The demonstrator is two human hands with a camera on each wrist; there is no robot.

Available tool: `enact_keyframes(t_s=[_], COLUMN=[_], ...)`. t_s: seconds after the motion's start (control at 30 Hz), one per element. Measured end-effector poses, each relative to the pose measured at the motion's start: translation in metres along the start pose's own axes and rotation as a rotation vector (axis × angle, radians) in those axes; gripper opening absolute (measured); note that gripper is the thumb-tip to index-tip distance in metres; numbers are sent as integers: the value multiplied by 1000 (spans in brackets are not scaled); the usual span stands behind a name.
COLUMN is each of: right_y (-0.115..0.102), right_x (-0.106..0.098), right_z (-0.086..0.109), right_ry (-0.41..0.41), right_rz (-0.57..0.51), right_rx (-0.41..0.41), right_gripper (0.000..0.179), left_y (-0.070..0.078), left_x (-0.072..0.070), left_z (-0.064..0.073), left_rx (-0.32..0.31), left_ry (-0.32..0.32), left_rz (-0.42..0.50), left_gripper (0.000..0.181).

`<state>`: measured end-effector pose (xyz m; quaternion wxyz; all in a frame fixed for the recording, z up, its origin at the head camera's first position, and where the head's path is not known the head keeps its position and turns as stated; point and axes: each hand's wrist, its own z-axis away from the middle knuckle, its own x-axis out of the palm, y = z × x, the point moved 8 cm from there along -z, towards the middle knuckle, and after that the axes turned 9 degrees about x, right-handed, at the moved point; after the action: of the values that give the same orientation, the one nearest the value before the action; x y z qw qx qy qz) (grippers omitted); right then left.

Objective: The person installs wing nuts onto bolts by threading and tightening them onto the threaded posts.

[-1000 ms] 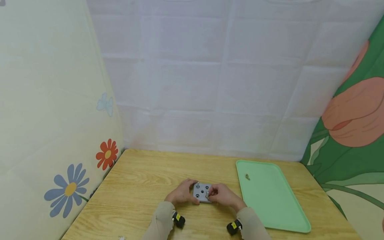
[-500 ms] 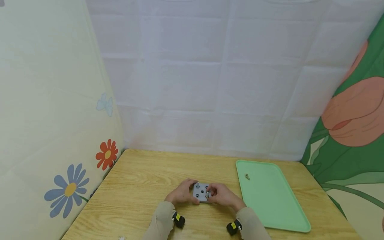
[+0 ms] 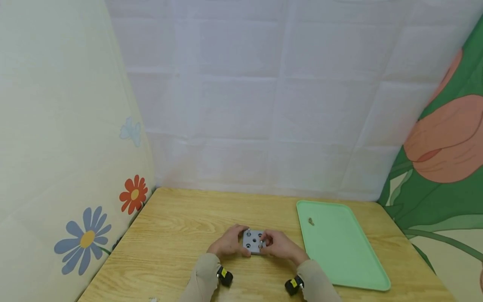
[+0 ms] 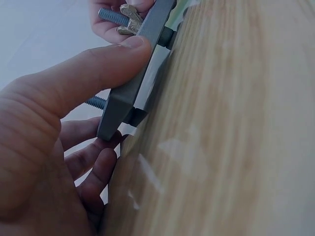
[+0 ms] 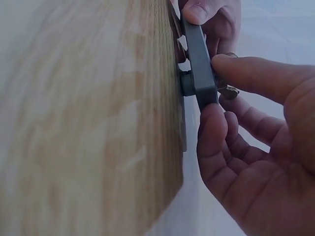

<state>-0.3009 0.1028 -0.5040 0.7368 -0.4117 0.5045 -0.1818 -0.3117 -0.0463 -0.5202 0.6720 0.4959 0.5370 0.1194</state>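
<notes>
A grey square plate [image 3: 253, 248] with several holes stands slightly above the table on bolt heads, seen beneath it in the wrist views. My left hand [image 3: 228, 243] grips its left side, thumb on the near edge. At the near right corner, my right hand [image 3: 281, 246] pinches a brass-coloured wing nut [image 4: 132, 20], which sits on a threaded bolt [image 4: 112, 16] poking up through the plate. Fingers partly hide the same wing nut [image 5: 229, 92] in the right wrist view. Another bolt [image 3: 248, 232] sticks up at the plate's far left corner with no nut on it.
To the right lies a green tray [image 3: 345, 256], with a small brass-coloured piece [image 3: 311, 221], probably a wing nut, near its far left corner. A small pale item [image 3: 152, 299] is cut off at the bottom edge. Cloths hang behind and beside the wooden table [image 3: 181, 235].
The fingers of my right hand have shifted slightly around the wing nut, at the same corner. My left hand and the plate keep their places.
</notes>
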Motion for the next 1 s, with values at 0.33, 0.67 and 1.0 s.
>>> enact_keyframes(t_s=[0.33,0.67,1.0], right_y=[2,11,19], right_x=[-4,-29,-44], right_z=[2,8,17], right_ry=[15,120,144], right_rz=[-8,6,-12], right_rx=[-1,35,82], right_gripper=[25,19,17], left_y=[2,7,4], left_x=[1,-4,-8], left_z=[-1,-2,-4], left_rx=[35,88,73], left_ry=[-4,-82,-128], left_rz=[-43,-94,20], left_gripper=[83,86,85])
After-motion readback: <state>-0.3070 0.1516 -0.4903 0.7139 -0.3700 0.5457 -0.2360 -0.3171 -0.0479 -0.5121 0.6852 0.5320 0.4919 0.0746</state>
